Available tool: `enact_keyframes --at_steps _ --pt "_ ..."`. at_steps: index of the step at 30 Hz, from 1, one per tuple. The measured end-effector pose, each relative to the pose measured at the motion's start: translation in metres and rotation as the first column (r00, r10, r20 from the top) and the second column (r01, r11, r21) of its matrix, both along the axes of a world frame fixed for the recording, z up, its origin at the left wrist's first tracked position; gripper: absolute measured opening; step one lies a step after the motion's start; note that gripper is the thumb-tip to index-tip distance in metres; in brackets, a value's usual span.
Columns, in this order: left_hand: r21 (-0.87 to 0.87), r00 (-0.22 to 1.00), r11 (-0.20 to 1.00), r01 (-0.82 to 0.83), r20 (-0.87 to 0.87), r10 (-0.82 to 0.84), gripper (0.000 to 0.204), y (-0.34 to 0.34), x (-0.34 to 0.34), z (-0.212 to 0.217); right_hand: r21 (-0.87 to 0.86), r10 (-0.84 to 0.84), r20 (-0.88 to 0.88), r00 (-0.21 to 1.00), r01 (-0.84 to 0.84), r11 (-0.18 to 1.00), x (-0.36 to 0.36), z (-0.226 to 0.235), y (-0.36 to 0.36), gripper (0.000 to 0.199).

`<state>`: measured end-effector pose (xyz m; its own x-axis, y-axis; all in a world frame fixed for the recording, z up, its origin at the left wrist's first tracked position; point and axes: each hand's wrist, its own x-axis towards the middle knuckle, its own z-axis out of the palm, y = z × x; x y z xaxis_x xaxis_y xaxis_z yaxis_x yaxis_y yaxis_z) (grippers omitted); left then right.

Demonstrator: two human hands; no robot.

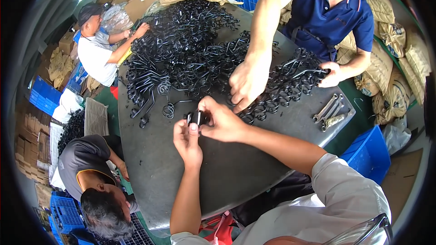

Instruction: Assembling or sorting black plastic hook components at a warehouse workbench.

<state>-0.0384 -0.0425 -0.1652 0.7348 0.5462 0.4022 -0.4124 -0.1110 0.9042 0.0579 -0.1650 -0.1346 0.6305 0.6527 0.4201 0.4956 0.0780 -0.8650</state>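
Note:
Between the fingers of both my hands is a glossy black coiled-looking part (197,117), partly covered by the fingertips. My left hand (187,144) grips it from below, thumb on its face. From the right, my right hand (223,121) pinches its other side. Just beyond lies a big heap of black bent metal rods with coiled ends (181,41), tangled over the far half of the table. One rod with a spiral end (168,110) rests at the heap's near edge. A co-worker's hand (250,81) reaches down into the coils beside my right hand.
The dark metal table (156,163) carries wrenches (326,109) at its right edge. A blue bin (370,154) stands below that edge. Co-workers are at the far right, far left and near left (91,159). Woven sacks (390,81) are stacked at right, cardboard boxes at left.

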Motion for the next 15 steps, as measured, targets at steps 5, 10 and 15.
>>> enact_keyframes --at_steps 5,10,15 --pt "0.18 0.964 0.966 -0.186 0.225 0.143 0.049 0.002 -0.012 -0.002 0.161 0.035 -0.053 0.998 -0.026 0.987 -0.046 0.001 0.005 0.05" --pt "0.246 0.937 0.934 -0.259 0.299 0.181 0.075 -0.001 -0.019 -0.005 0.402 -0.036 0.341 0.939 -0.111 0.909 -0.057 0.015 -0.003 0.054" --pt "0.382 0.889 0.868 -0.318 0.438 0.133 0.081 -0.007 -0.017 0.002 0.484 -0.134 0.496 0.858 -0.145 0.863 -0.039 0.02 -0.002 0.046"
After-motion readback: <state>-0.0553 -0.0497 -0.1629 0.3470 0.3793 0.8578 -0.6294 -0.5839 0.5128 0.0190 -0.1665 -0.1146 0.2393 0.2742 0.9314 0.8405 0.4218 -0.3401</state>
